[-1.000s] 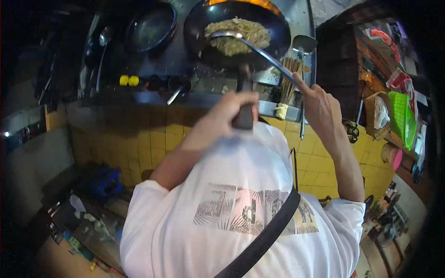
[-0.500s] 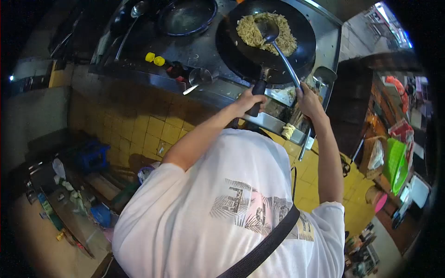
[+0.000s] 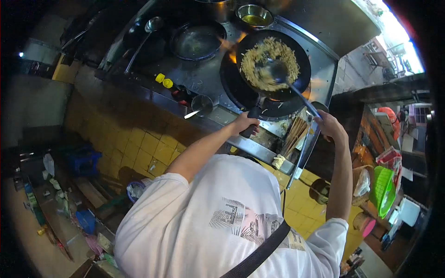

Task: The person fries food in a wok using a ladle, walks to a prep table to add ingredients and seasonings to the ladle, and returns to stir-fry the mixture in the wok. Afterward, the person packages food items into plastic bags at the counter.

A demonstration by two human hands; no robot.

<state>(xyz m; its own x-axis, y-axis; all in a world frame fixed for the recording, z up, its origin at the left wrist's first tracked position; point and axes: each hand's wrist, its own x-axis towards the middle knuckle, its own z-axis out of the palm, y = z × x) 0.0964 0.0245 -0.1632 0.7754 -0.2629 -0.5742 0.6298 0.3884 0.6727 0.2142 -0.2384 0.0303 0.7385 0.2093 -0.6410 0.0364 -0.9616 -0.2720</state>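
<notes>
My left hand is wrapped round the black handle of a wok, which sits tilted over the burner with flames at its left edge. My right hand grips the shaft of a metal ladle, whose bowl lies in the pale noodle-like food inside the wok. The food and the ladle's bowl are partly blurred by motion. Just right of my left hand, a bundle of thin sticks with a pale binding rests at the counter's front edge.
Left of the wok are an empty dark pan, another ladle, yellow-capped bottles and a small metal cup. Behind stands a steel bowl of yellowish liquid. A spatula's long handle projects over the front edge. A green basket is at the right.
The wok has been lifted and tilted off its earlier position, showing a dark ring below and more flame. The ladle's bowl has shifted within the food. The camera view has turned and moved.
</notes>
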